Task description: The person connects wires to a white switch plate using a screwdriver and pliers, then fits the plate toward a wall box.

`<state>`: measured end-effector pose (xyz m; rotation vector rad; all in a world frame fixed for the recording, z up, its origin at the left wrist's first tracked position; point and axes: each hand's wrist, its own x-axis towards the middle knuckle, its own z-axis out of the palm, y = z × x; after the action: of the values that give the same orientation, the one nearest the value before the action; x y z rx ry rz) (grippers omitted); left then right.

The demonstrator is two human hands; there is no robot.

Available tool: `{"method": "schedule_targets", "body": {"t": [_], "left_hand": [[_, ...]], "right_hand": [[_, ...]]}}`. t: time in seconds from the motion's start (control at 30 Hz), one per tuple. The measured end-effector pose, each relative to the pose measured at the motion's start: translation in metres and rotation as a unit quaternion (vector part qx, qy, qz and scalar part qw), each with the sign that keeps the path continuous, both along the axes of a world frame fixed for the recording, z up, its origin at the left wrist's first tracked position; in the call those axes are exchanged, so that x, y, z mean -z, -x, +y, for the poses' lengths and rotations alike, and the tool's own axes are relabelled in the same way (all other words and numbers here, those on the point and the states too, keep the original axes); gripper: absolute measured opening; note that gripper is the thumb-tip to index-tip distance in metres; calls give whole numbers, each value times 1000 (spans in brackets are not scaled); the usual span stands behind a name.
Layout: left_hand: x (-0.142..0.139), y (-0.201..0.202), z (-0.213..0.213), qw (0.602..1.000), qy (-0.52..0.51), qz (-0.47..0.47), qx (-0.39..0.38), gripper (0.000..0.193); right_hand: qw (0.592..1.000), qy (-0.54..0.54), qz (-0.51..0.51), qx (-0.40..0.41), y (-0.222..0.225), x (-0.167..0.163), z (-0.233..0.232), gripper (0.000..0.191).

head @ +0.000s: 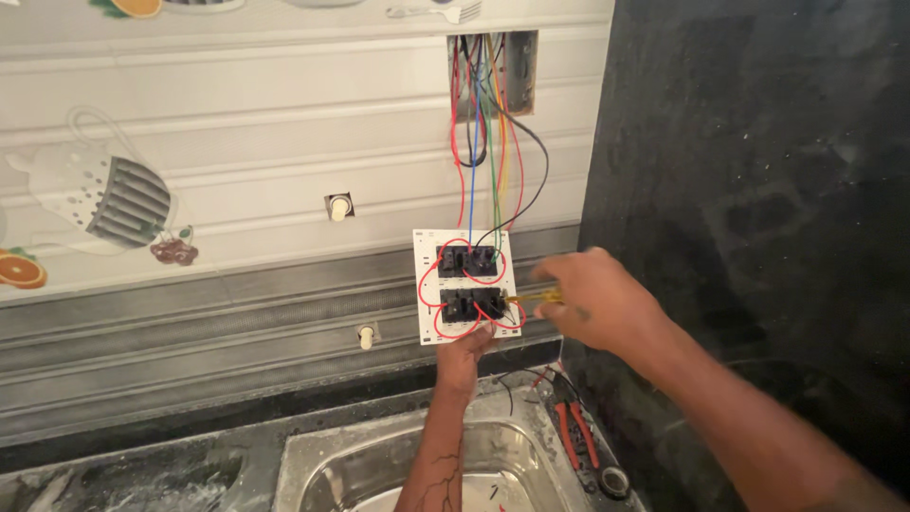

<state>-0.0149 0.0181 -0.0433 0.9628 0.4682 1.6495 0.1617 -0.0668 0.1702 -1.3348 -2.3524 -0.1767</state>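
I see left hand (462,358) under white square switch plate (466,286), fingers clamped on bottom edge, wired back toward me. Right hand (590,301) fingers shut on yellow-handled screwdriver (533,299) — shaft horizontal, tip pointing left at lower-right switch module.

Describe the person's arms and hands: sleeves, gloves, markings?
Both arms are bare as far as the frame shows: no sleeves, no gloves. The left hand sits on a slim forearm with a dark branching marking, like a tattoo, running along it near the bottom edge. The right hand shows a small dark mark on its back; no watch or rings visible. It is slightly motion-blurred.
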Motion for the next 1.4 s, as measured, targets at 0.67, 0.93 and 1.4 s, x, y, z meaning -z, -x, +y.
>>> {"method": "schedule_targets", "body": {"t": [0.67, 0.93, 1.4], "left_hand": [[3, -6, 2, 999, -3, -39, 12, 48], [3, -5, 6, 998, 11, -53, 12, 47], [-3, 4, 4, 997, -21, -67, 39, 41]], "right_hand": [[963, 13, -255, -83, 29, -41, 12, 29], [930, 55, -364, 9, 14, -24, 20, 18], [953, 13, -295, -63, 20, -33, 9, 33]]}}
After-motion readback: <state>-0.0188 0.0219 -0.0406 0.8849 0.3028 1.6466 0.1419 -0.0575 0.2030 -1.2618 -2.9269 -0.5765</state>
